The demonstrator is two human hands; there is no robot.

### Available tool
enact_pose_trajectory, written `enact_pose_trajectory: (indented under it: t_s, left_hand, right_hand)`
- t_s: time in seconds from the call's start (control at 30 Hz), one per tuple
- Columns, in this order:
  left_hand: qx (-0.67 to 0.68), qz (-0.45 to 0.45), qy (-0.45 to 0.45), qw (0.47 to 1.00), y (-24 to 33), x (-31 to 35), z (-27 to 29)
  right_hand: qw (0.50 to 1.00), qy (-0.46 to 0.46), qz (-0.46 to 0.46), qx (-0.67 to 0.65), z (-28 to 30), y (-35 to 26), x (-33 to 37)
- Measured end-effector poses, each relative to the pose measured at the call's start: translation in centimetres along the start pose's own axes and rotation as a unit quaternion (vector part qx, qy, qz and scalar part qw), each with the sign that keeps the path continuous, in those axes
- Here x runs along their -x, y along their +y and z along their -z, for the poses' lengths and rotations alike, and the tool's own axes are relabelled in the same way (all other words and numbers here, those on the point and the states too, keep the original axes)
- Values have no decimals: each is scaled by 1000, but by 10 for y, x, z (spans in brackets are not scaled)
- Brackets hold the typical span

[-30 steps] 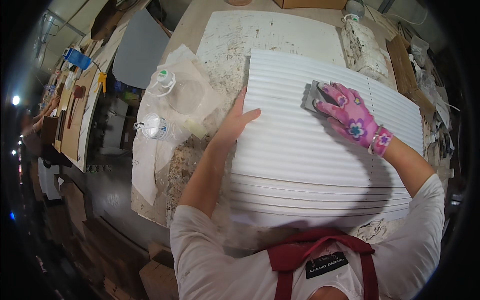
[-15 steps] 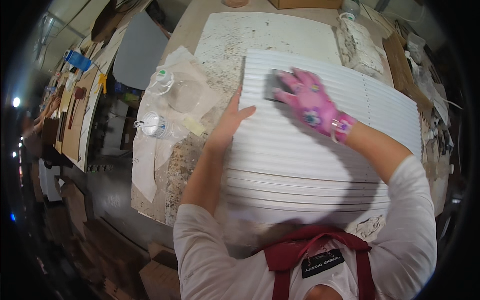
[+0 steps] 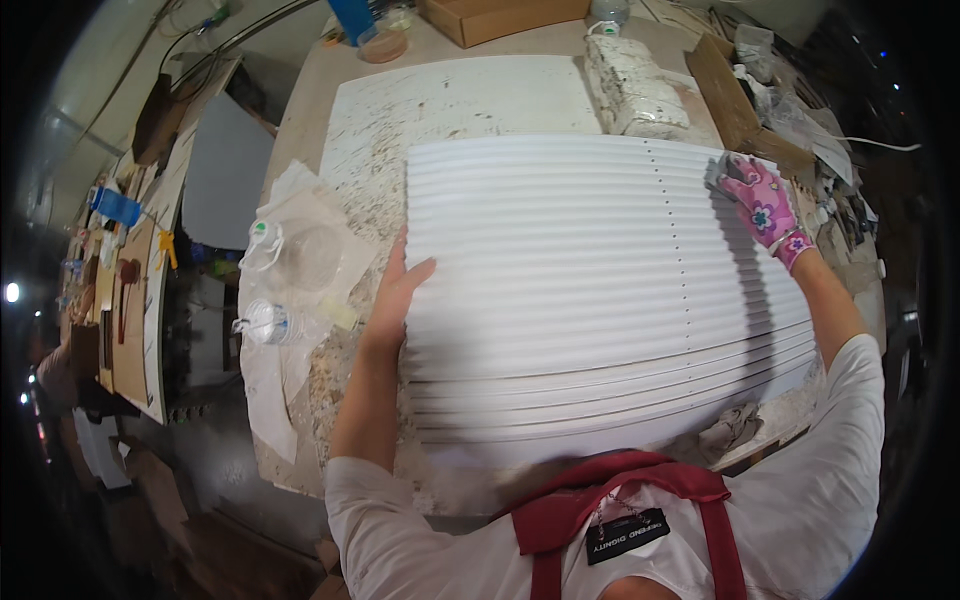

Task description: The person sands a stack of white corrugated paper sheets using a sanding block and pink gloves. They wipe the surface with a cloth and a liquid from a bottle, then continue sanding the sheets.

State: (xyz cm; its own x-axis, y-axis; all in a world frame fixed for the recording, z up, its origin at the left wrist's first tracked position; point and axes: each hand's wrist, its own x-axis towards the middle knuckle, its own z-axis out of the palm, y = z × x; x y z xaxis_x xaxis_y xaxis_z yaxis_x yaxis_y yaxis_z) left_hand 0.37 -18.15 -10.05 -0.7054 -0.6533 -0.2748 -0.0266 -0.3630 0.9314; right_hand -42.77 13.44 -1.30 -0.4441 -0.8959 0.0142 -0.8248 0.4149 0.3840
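Observation:
A broad white slatted panel (image 3: 540, 270), ribbed crosswise, lies before me with a line of small dark dots across its ribs. My bare left hand (image 3: 393, 292) grips its left edge, thumb over the top and fingers along the side, partly hidden. At the far right corner, my right hand (image 3: 765, 205) wears a pink flowered glove. Its fingers are closed around a small grey block (image 3: 716, 174), perhaps a sanding block, pressed on the ribs. Several separate slat edges show at the panel's near side.
Left of the panel, a clear jug (image 3: 265, 245) and a plastic bottle (image 3: 268, 322) rest on crumpled sheeting. A stained white board (image 3: 450, 95) lies beyond. Farther back are a white-wrapped bundle (image 3: 635, 90) and a cardboard box (image 3: 500, 18). Clutter lines the right side.
My right hand has swept the grey block rightward to the panel's far right corner. My left hand stays at the left edge. The view has shifted, showing more on the right.

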Motion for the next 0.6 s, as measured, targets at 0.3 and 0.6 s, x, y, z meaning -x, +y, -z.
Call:
enact_pose_trajectory:
  t_s: [0.3, 0.6]
  left_hand:
    - [-26, -20, -3, 999, -5, -5, 8]
    - [-59, -22, 16, 998, 1, 2, 6]
  right_hand:
    - [960, 68, 219, -161, 47, -175, -120]
    - [955, 29, 236, -176, 72, -224, -143]
